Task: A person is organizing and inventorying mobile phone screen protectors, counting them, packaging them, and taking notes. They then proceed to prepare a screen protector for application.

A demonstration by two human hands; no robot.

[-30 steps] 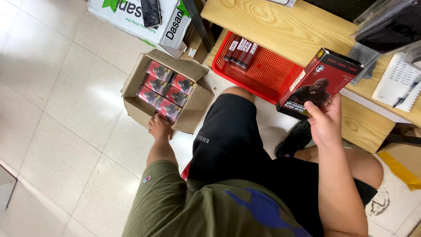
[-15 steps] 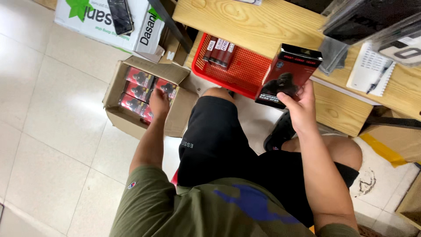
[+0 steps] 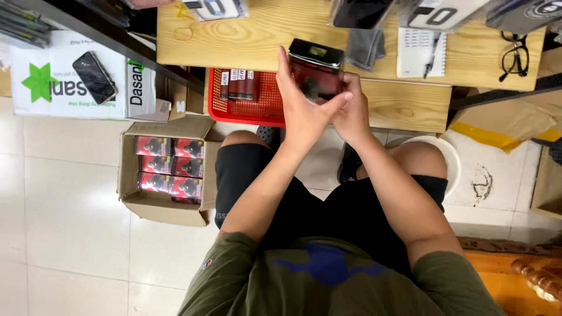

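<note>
We hold one red box (image 3: 317,73) in both hands, left hand (image 3: 301,111) and right hand (image 3: 351,114) clasped around it, over the table's near edge (image 3: 404,105). The carton (image 3: 132,199) on the floor is nearly full, so most boxes appear undone.

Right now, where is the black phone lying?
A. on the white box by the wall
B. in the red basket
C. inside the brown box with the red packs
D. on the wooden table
A: the black phone lies on the white box, left of the red basket and above the brown box.
</note>
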